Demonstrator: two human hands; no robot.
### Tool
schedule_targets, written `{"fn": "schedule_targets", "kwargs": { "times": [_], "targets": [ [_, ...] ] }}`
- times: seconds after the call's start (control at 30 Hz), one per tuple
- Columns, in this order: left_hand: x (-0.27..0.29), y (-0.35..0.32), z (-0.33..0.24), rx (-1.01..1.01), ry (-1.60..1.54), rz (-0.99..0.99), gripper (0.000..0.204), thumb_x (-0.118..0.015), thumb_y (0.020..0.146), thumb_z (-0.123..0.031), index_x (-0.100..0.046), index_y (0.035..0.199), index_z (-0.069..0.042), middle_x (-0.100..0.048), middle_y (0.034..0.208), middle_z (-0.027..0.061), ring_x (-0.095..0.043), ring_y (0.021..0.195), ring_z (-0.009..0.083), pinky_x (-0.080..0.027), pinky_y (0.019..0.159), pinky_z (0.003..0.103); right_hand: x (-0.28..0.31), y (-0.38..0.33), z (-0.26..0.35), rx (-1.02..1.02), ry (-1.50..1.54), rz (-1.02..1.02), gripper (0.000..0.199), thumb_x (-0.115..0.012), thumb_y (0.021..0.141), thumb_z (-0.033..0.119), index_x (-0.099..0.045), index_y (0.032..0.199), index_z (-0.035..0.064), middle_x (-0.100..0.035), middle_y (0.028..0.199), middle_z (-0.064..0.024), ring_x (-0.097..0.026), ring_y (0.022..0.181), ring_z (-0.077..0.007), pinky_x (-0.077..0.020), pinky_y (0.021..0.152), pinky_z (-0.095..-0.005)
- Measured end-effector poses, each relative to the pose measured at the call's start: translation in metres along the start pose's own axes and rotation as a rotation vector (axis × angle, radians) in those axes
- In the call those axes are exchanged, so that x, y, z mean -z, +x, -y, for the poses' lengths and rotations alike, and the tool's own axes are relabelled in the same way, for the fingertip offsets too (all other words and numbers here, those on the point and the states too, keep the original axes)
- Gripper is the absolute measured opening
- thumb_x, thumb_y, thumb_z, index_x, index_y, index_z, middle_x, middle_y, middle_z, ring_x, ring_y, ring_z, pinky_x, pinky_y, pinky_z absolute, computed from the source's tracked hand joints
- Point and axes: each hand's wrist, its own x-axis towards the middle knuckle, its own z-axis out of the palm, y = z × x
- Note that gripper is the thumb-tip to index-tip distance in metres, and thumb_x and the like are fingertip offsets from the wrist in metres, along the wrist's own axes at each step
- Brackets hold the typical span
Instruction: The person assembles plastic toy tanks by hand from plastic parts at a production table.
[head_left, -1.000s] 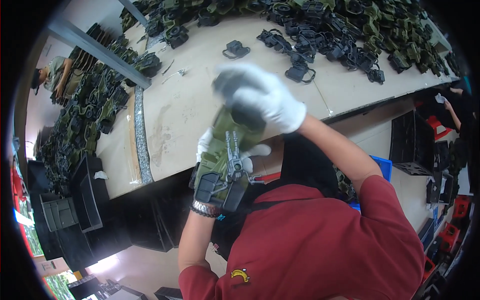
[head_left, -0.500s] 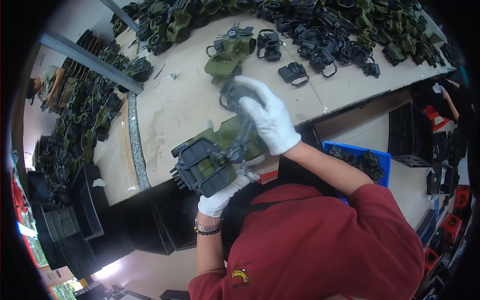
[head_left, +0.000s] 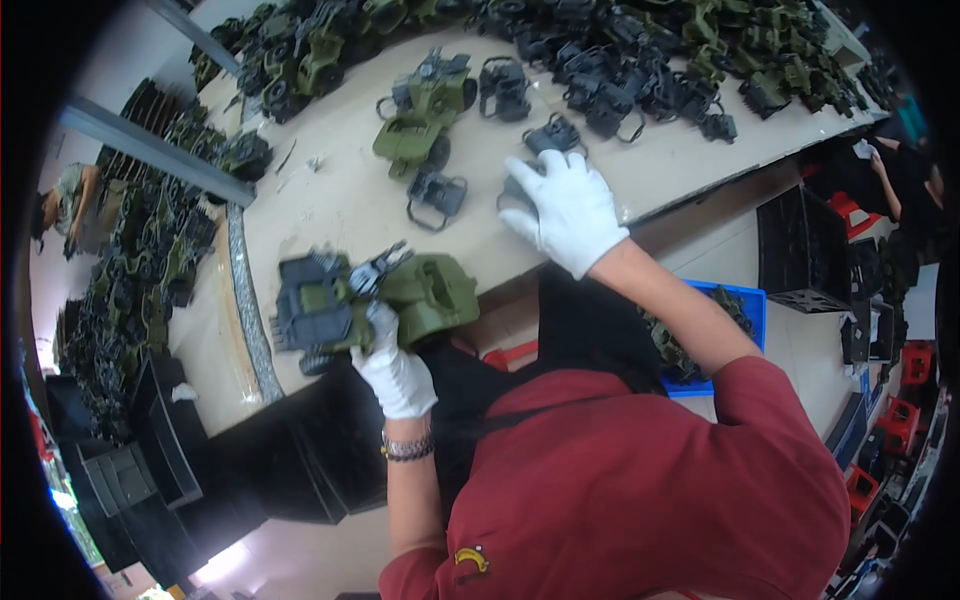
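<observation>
My left hand point(head_left: 397, 373), in a white glove, grips a green toy military vehicle point(head_left: 440, 295) by its side near the table's front edge. Dark grey racks and a small gun-like fitting sit on the vehicle, and a black wheel shows below. Further right, my white-gloved right hand point(head_left: 575, 210) has its thumb and fingers around a dark grey plastic part point(head_left: 513, 194) at the tabletop; the hand partly hides it. Between the hands lies a similar grey part with a looped frame point(head_left: 437, 197). Another grey part point(head_left: 552, 135) is just beyond my right fingers.
A second green toy vehicle point(head_left: 415, 140) stands on the table point(head_left: 340, 200), beside a grey part point(head_left: 504, 88). Piles of grey parts point(head_left: 630, 75) and green vehicles line the back. A metal post point(head_left: 160, 150) rises left. A blue crate point(head_left: 758, 310) of parts sits right. Other people are further off.
The vehicle has turned and shifted left in my left hand, lower toward the table. My right hand has moved right; the looped grey part near it before now lies apart on the table.
</observation>
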Motion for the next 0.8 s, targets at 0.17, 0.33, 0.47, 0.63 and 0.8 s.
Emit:
{"fn": "schedule_targets", "kwargs": {
  "times": [0.17, 0.33, 0.47, 0.63, 0.8],
  "targets": [
    [-0.020, -0.006, -0.007, 0.108, -0.312, 0.154, 0.053, -0.058, 0.098, -0.050, -0.053, 0.132, -0.010, -0.057, 0.133, 0.0081, -0.054, 0.127, 0.0297, -0.043, 0.109, 0.050, 0.006, 0.001, -0.030, 0.362, 0.086, 0.151, 0.064, -0.071, 0.082, 0.032, -0.052, 0.139, 0.0105, -0.047, 0.142, -0.0190, -0.048, 0.126, -0.0401, -0.0463, 0.100, -0.0492],
    [-0.021, -0.011, -0.007, 0.067, -0.416, 0.311, 0.051, -0.056, 0.098, -0.053, -0.053, 0.128, -0.011, -0.058, 0.128, 0.0094, -0.054, 0.125, 0.0313, -0.044, 0.108, 0.052, -0.007, 0.004, -0.038, 0.472, 0.118, 0.255, 0.067, -0.076, 0.078, 0.033, -0.054, 0.139, 0.0175, -0.049, 0.137, -0.0164, -0.048, 0.125, -0.0388, -0.0476, 0.097, -0.0487],
    [-0.022, -0.008, -0.006, 0.144, -0.357, 0.210, 0.049, -0.057, 0.099, -0.048, -0.051, 0.131, -0.011, -0.059, 0.126, 0.0092, -0.058, 0.119, 0.0267, -0.048, 0.104, 0.048, -0.009, 0.014, -0.033, 0.384, 0.147, 0.357, 0.065, -0.075, 0.080, 0.042, -0.057, 0.136, 0.0132, -0.052, 0.111, -0.0177, -0.052, 0.105, -0.0368, -0.0475, 0.087, -0.0474],
    [-0.044, 0.008, -0.013, 0.206, -0.210, 0.172, 0.043, -0.054, 0.102, -0.042, -0.058, 0.126, -0.007, -0.065, 0.116, 0.0087, -0.067, 0.103, 0.0257, -0.058, 0.086, 0.045, -0.018, 0.019, -0.022, 0.258, 0.511, -0.028, 0.069, -0.076, 0.081, 0.042, -0.053, 0.139, 0.0128, -0.051, 0.110, -0.0199, -0.053, 0.100, -0.0368, -0.0469, 0.086, -0.0451],
    [-0.056, 0.004, -0.015, 0.101, -0.254, 0.258, 0.042, -0.059, 0.101, -0.033, -0.055, 0.132, -0.006, -0.063, 0.124, 0.0093, -0.063, 0.111, 0.0215, -0.052, 0.096, 0.040, 0.034, 0.005, 0.037, 0.245, 0.916, 0.125, 0.068, -0.076, 0.083, 0.043, -0.056, 0.138, 0.0086, -0.053, 0.112, -0.0167, -0.054, 0.107, -0.0349, -0.0455, 0.094, -0.0389]
  ]
}}
